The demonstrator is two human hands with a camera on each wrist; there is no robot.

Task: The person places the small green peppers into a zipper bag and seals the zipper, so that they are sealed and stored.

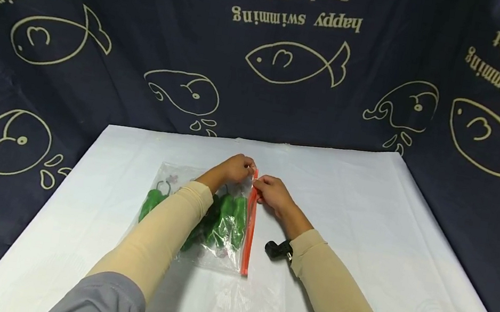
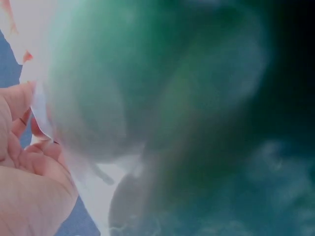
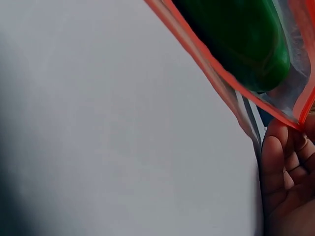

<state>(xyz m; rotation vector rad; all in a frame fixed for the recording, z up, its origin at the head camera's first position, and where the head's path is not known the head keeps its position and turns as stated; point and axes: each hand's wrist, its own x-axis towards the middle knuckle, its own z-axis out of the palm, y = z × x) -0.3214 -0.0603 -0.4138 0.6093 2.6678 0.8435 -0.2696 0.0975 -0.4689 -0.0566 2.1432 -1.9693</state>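
Observation:
A clear zip bag (image 1: 226, 264) with a red zip strip (image 1: 247, 247) along its right edge lies on the table, holding several green peppers (image 1: 227, 217). My left hand (image 1: 235, 169) pinches the bag's far right corner at the top of the strip. Just nearer to me, my right hand (image 1: 275, 195) grips the red strip between thumb and fingers. In the right wrist view the strip's two red edges stand apart beside a green pepper (image 3: 246, 44) and meet at the fingers (image 3: 273, 157). The bag and blurred green fill most of the left wrist view, beside the left hand (image 2: 37, 182).
A thin clear plastic sheet or bag (image 1: 249, 307) lies flat in front of the zip bag. A black camera (image 1: 278, 249) sits at my right wrist. The white-covered table (image 1: 357, 215) ends at a dark printed curtain (image 1: 285, 113) behind and at both sides.

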